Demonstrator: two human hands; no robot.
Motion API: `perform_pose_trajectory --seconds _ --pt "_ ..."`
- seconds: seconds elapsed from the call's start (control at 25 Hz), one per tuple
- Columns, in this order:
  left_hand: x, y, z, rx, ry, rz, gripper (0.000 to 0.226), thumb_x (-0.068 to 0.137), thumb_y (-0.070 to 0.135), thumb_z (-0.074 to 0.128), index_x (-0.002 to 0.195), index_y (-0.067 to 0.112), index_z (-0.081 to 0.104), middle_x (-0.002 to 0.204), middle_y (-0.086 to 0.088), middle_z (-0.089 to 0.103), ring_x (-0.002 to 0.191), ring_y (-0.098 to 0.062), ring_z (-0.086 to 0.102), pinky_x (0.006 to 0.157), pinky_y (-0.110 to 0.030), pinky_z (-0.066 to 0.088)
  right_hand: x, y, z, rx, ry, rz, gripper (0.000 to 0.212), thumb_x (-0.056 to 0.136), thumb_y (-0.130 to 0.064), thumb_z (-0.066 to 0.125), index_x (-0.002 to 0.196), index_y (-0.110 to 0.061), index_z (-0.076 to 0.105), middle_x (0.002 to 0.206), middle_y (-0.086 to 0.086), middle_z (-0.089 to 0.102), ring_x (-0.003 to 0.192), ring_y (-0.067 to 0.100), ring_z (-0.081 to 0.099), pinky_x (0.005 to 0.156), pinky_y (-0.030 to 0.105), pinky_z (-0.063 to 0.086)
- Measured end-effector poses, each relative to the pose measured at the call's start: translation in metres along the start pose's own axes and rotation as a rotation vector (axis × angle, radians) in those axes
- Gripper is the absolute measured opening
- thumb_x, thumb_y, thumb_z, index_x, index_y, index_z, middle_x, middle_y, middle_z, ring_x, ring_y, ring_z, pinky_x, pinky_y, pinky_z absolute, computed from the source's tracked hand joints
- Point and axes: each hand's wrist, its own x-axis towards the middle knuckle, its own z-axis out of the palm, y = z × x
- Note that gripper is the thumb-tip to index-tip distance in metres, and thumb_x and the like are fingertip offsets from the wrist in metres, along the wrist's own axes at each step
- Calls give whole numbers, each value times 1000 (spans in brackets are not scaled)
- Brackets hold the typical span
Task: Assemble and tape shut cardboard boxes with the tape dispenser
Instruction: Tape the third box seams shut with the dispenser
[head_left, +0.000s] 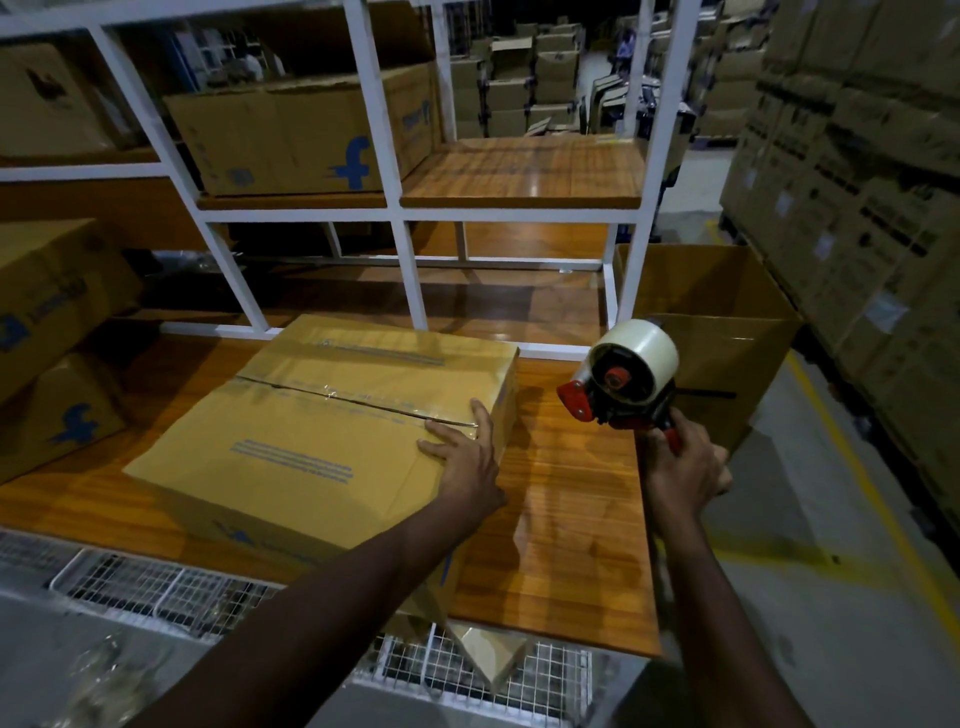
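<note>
A box (332, 441) lies closed on the wooden bench (571, 519), tape already along its centre seam (353, 397), as a worker steadies it and holds the tape dispenser (623, 376) off to the side.

The left hand (462, 452) lies flat on the box's near right corner, fingers together and extended, fingertips at the seam's right end. The right hand (685, 467) is clenched round the dispenser's red handle, holding the roll in the air above the bench's right edge, well clear of the box, its cutter end turned toward the box. The seam runs left to right across the lid, angled slightly toward the worker at its right end, so its nearer end faces the dispenser. Any further strip would likely start from that right end, the dispenser hand being the closer one.
</note>
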Motion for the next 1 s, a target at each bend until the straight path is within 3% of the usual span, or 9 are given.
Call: perform_pose_trajectory --seconds 0.12,0.24,0.36,0.48,0.56,0.64,0.76,1.0 --pt "1 -2 -5 -61 -7 -21 88 90 65 39 146 -2 31 153 -28 -1 107 -76 36 80 -73 44 -2 -4 -3 80 6 42 35 94 -25 59 130 -22 59 126 3 61 117 31 42 100 45 24" --pt "0 -7 -9 -179 -21 -24 96 89 69 35 154 4 9 157 -24 -2 118 -69 35 93 -72 36 1 -15 -5 112 14 57 35 94 -24 59 129 -22 60 125 3 62 117 31 41 100 46 25" --pt "4 -26 -1 -514 -20 66 90 90 70 30 155 22 -9 163 -7 -10 145 -48 6 108 -69 8 7 -21 -5 175 -6 26 37 92 -19 60 130 -22 60 123 2 62 116 31 44 102 54 32" --pt "8 -60 19 -786 -14 171 71 101 52 27 155 24 -11 163 3 -9 150 -25 -7 118 -53 -2 8 -29 1 198 -49 -23 38 92 -20 60 130 -22 59 120 3 63 114 31 44 102 54 33" --pt "11 -81 38 -721 -10 183 67 100 56 15 155 26 -7 163 1 -9 150 -23 -7 120 -49 -1 4 -40 8 157 -69 -39 37 93 -22 61 129 -23 60 119 2 63 113 29 43 100 43 27" --pt "11 -104 55 -643 -4 142 71 93 63 4 155 29 -5 163 -1 -10 150 -25 -6 119 -53 1 -3 -52 16 138 -90 -57 36 92 -23 62 129 -23 61 117 1 64 112 29 43 97 41 25" --pt "9 -144 80 -643 -22 71 63 102 54 17 156 29 -3 164 -2 -9 150 -27 -5 119 -53 4 -19 -72 32 144 -131 -102 34 92 -23 62 127 -23 62 109 -2 63 111 31 44 96 45 26" --pt "-2 -222 133 -647 -32 22 63 99 58 21 154 37 -2 164 1 -7 150 -26 -3 116 -59 6 -63 -134 74 136 -162 -138 35 92 -23 62 127 -26 62 123 3 63 122 32 42 103 48 20"
